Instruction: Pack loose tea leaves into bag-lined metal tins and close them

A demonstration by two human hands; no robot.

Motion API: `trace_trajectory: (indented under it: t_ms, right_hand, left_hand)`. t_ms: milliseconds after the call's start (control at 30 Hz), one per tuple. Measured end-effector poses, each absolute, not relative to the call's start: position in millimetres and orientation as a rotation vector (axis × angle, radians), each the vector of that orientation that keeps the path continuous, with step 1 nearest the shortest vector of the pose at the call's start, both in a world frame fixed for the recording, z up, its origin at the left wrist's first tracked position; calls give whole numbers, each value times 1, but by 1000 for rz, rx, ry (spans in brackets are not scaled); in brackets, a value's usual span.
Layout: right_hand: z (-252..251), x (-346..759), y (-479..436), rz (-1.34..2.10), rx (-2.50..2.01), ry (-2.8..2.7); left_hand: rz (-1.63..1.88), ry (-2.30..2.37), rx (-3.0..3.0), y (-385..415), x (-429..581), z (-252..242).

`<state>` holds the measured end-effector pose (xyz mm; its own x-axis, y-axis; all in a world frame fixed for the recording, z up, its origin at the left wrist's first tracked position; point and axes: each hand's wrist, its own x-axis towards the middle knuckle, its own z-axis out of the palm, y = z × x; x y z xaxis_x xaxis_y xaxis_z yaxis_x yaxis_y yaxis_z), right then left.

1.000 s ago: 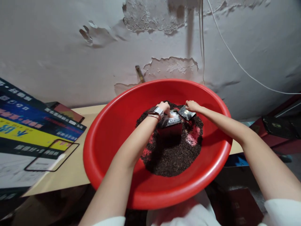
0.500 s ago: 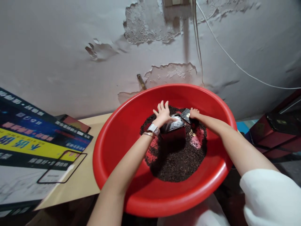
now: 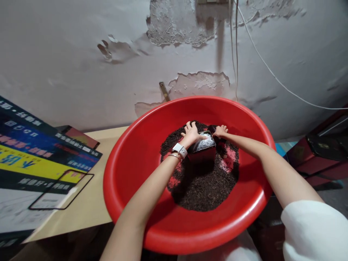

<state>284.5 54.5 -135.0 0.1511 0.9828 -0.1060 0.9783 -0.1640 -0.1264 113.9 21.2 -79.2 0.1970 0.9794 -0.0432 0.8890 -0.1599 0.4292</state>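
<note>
A dark red square tin [image 3: 201,159] stands among loose dark tea-like leaves [image 3: 205,194] in a wide red plastic tub [image 3: 130,152]. Its top is uncovered, and a clear plastic bag [image 3: 203,143] lines the inside. My left hand [image 3: 191,135] rests at the tin's left edge, its fingers spread and its thumb over the bag. Just right of the tin, the fingers of my right hand [image 3: 220,131] are closed on a small dark piece of metal [image 3: 211,129], mostly in shadow. Whether it is a lid or a scoop I cannot tell.
A wooden board [image 3: 81,206] on the left carries a stack of printed boxes [image 3: 35,156]. More dark red boxes [image 3: 318,154] stand at the right. Behind the tub rises a peeling wall [image 3: 122,87] with hanging cables [image 3: 236,54].
My right hand has moved slightly left toward the tin, and the metal piece has turned from shiny to dark. My left hand has lowered a little, thumb still over the bag. The view has shifted slightly.
</note>
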Motion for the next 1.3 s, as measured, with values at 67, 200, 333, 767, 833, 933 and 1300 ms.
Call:
trace_trajectory:
  t_ms: [67, 200, 333, 767, 833, 933, 1300]
  right_hand:
    - [-122, 284, 63, 201, -2262, -2166]
    - [-95, 295, 62, -1, -1927, -2455]
    - [-78, 318, 44, -422, -1479, -2726]
    - [-52, 316, 27, -350, -1560, -2015]
    - [-55, 318, 27, -347, -1579, -2024]
    - [-59, 321, 29, -296, -1600, -2037]
    - [-67, 325, 32, -137, -1717, -2130]
  left_hand:
    - [342, 1746, 2110, 23, 114, -80]
    - [319, 1752, 2086, 24, 115, -79]
    - [334, 1755, 2141, 23, 112, -80]
    - [779, 1515, 2167, 24, 59, -80]
    - [884, 1508, 2169, 28, 45, -75]
    - [860, 1739, 2065, 40, 21, -70]
    - [240, 2110, 2116, 64, -9, -93]
